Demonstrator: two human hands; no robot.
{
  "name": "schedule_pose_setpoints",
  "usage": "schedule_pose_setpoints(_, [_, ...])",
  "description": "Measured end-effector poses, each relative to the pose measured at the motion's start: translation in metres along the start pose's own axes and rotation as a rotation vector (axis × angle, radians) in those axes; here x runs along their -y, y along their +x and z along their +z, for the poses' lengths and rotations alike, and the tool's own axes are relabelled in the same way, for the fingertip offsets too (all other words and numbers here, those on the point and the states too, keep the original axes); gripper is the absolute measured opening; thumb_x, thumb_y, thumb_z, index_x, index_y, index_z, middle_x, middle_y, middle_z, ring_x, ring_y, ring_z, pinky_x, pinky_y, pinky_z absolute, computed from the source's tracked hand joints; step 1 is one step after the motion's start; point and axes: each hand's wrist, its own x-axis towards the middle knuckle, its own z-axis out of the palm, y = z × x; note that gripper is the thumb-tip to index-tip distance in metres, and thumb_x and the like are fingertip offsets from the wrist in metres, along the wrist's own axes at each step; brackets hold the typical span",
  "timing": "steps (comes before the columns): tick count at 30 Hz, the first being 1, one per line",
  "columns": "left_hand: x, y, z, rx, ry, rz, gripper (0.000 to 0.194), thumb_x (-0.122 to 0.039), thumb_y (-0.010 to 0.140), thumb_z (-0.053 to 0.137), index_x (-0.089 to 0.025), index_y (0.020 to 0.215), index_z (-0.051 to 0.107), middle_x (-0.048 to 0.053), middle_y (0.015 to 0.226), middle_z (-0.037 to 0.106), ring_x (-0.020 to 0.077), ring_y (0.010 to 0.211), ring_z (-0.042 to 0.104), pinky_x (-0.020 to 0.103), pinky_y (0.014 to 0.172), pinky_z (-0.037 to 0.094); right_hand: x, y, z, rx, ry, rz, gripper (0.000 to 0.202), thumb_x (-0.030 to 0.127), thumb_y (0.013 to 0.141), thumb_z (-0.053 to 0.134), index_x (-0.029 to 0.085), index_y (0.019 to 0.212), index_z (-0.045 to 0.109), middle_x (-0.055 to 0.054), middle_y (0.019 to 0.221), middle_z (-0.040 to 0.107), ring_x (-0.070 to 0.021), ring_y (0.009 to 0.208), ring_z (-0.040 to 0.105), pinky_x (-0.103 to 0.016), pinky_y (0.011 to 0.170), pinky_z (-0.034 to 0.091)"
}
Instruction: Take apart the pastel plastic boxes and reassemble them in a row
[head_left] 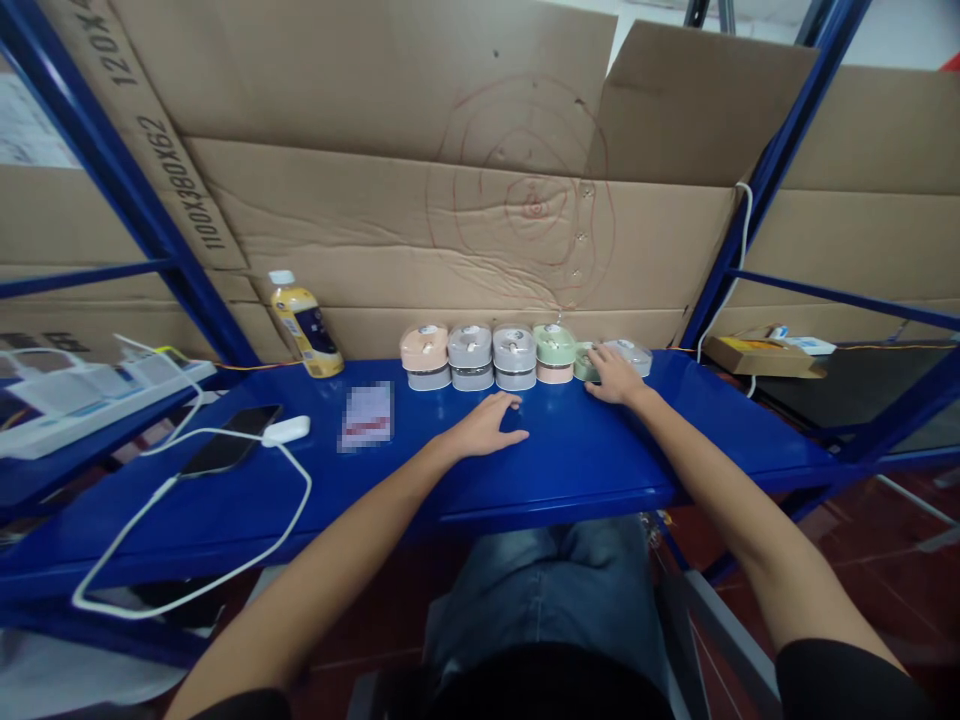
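Small lidded plastic boxes with clear tops line the back of a blue metal shelf top [570,455]. From left to right are stacks with a peach box [424,350], a grey box [470,350], another grey box [515,352] and a green box [554,345] on top. My right hand [616,376] is around the right side of a lower light green box [584,364], thumb in front and fingers over it. Partly behind that hand sits a clear-lidded pale box [636,358]. My left hand [487,424] hovers or rests before the grey stacks, thumb and fingers apart, holding nothing.
A yellow drink bottle [306,325] stands back left, near a blurred card [367,416]. Farther left are a dark phone [231,442], a white cable [306,490] and a power strip [112,405]. Cardboard [337,220] walls the back; an open carton [765,357] lies right.
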Motion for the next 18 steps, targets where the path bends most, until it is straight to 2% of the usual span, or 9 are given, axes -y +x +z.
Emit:
schedule_pose_setpoints(3, [0.001,0.0,0.0,-0.001,0.002,0.007,0.058,-0.051,0.085,0.069,-0.017,0.131,0.059,0.017,0.133,0.063,0.035,0.127,0.06,0.051,0.11,0.047,0.009,-0.015,-0.006,0.015,0.01,-0.024,0.076,0.04,0.086,0.066,0.008,0.151,0.042,-0.024,0.163,0.038,-0.0407,0.152,0.034,-0.051,0.122,0.035])
schedule_pose_setpoints(6, [0.002,0.001,0.002,-0.009,-0.002,0.013,0.057,-0.051,0.085,0.07,-0.017,0.129,0.06,0.017,0.131,0.064,0.0351,0.126,0.06,0.051,0.11,0.047,0.011,-0.039,-0.02,-0.033,0.101,-0.018,0.067,0.053,0.086,0.068,0.013,0.137,0.054,-0.023,0.147,0.053,-0.0414,0.138,0.051,-0.052,0.115,0.044])
schedule_pose_setpoints(10, [0.004,0.001,0.003,-0.013,-0.001,0.018,0.059,-0.052,0.085,0.07,-0.016,0.131,0.059,0.017,0.131,0.064,0.0358,0.127,0.059,0.052,0.111,0.046,0.015,-0.059,-0.033,-0.135,0.182,0.257,0.078,0.074,0.077,0.069,0.018,0.129,0.056,-0.024,0.135,0.058,-0.045,0.122,0.061,-0.057,0.099,0.052])
schedule_pose_setpoints(13, [0.003,0.0,0.003,-0.017,-0.019,0.009,0.066,-0.054,0.084,0.072,-0.017,0.136,0.056,0.017,0.132,0.064,0.036,0.128,0.059,0.053,0.111,0.046,0.019,-0.057,-0.032,-0.08,0.211,0.381,0.083,0.078,0.072,0.07,0.018,0.127,0.057,-0.023,0.123,0.065,-0.0444,0.113,0.067,-0.056,0.09,0.056])
schedule_pose_setpoints(15, [0.001,-0.001,0.002,-0.027,-0.053,-0.008,0.079,-0.058,0.078,0.078,-0.018,0.141,0.052,0.017,0.133,0.063,0.0371,0.129,0.059,0.054,0.112,0.046,0.024,-0.053,-0.03,-0.023,0.258,0.34,0.083,0.077,0.071,0.073,0.019,0.127,0.058,-0.021,0.118,0.069,-0.042,0.108,0.07,-0.053,0.088,0.057])
schedule_pose_setpoints(18, [-0.001,-0.003,0.002,-0.054,-0.151,-0.04,0.106,-0.062,0.066,0.087,-0.018,0.152,0.041,0.019,0.141,0.059,0.0388,0.133,0.056,0.055,0.113,0.045,0.041,-0.049,-0.031,-0.003,0.359,0.087,0.085,0.071,0.07,0.079,0.02,0.134,0.057,-0.019,0.123,0.07,-0.0402,0.11,0.069,-0.052,0.091,0.057])
